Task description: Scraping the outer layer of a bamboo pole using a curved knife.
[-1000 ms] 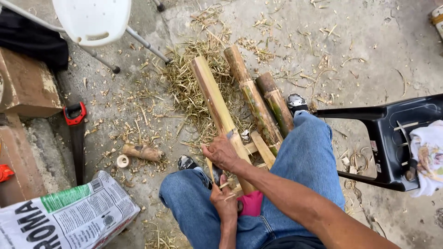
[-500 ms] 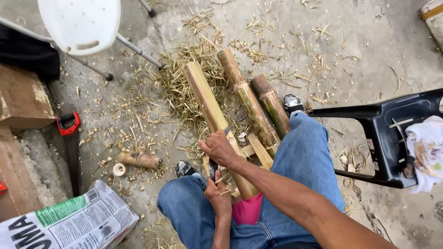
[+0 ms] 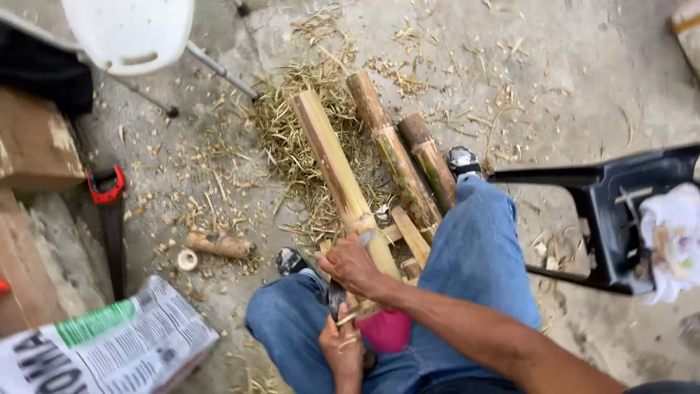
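- Our right hand (image 3: 351,264), just below the middle of the frame, is closed around the pale bamboo pole (image 3: 335,168), gripping it near its lower end; the pole slants up from our knees toward the upper middle of the frame.
- Our left hand (image 3: 343,344), at the bottom centre, is curled shut on a dark blade (image 3: 336,298) whose edge sits at the pole's near end, with a thin sliver of bamboo lying across the fingers.
- We judge the main risk to be the blade slipping: the right hand holds the pole just beside the cutting end, so a glancing stroke could run toward those fingers or toward the blue-jeaned legs (image 3: 474,263) on either side.
- The pole rests on loose split pieces (image 3: 410,235) and could roll under pressure.
- Two greener bamboo lengths (image 3: 397,157) lie just right of the pole, on straw-like shavings (image 3: 292,146) that may slide underfoot.
- Containers: the printed sack (image 3: 109,343) at lower left lies flat, contents unseen; what the pink thing (image 3: 385,330) between our knees is, we cannot tell.
- A red-handled saw (image 3: 111,219) lies at the left edge.
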